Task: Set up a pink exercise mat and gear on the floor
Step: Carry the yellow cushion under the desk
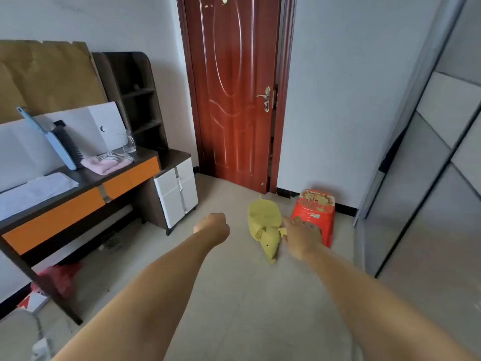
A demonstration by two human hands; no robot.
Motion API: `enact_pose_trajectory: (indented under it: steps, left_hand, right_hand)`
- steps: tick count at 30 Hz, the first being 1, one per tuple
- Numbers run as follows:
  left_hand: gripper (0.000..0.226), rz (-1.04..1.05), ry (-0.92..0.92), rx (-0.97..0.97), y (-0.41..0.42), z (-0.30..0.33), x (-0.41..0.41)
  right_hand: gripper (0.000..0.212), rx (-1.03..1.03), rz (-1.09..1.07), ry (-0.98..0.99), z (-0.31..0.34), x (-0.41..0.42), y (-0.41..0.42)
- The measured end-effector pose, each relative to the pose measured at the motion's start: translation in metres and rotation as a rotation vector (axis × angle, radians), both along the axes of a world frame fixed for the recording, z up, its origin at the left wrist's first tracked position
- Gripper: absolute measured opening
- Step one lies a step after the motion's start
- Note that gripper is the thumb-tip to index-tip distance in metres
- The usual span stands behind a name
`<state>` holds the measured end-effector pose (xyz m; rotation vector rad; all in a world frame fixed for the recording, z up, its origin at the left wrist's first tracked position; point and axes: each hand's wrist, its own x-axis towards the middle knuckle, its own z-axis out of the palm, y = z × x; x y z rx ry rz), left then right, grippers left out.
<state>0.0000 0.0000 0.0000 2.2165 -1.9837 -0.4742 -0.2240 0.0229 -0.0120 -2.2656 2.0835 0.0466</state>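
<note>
1. Small room, pale tiled floor (234, 295), white walls, and a reddish-brown door (234, 95) shut at the far end.
2. No pink mat anywhere in view, so I can't say where it is. Only pink thing around is a folded cloth (106, 164) on the surface (86, 178) to the left.
3. Both bare arms are stretched out forward over the floor.
4. Left hand (212, 225) is curled into a loose fist with nothing in it, hanging in the air above the tiles.
5. Right hand (303, 234) has its fingers spread and relaxed, holding nothing. It's out in front of the red stool (313, 212) and just beside the yellow toy (265, 230); can't tell if it actually touches either.
6. That yellow toy is a mouse-looking thing lying on the floor near the door, right next to the stool's left side.
7. Stool stands near the wall base, right of the door.
8. On the surface: a blue brush (52, 139) leaning on a white board (78, 136), some paper (36, 191), and a clear glass mug (129, 145).
9. Orange drawers (78, 207) run under it, with a white cabinet (177, 194) at the end.
10. Grey wardrobe (442, 178) on the right.
</note>
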Motion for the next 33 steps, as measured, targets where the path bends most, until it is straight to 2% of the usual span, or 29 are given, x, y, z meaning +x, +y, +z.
enact_pose_trajectory:
  steps: [13,19,23,29,33]
  left_hand:
    - [0.037,-0.045,0.018,0.153,-0.238,-0.045,0.004]
    - [0.037,-0.073,-0.021,0.238,-0.343,-0.073,-0.043]
    - [0.035,-0.031,0.018,0.259,-0.414,-0.087,-0.080]
    - [0.033,0.017,0.055,0.338,-0.490,-0.116,-0.116]
    - [0.033,0.059,0.051,0.421,-0.535,-0.149,-0.117]
  right_hand:
    - [0.051,0.108,-0.127,-0.088,-0.019,-0.007,-0.217]
    - [0.054,0.164,-0.152,-0.073,-0.045,-0.055,-0.321]
    - [0.059,0.219,-0.155,-0.105,-0.063,-0.095,-0.401]
    - [0.055,0.303,-0.107,-0.101,-0.089,-0.138,-0.502]
    - [0.051,0.388,-0.062,-0.095,-0.118,-0.138,-0.562]
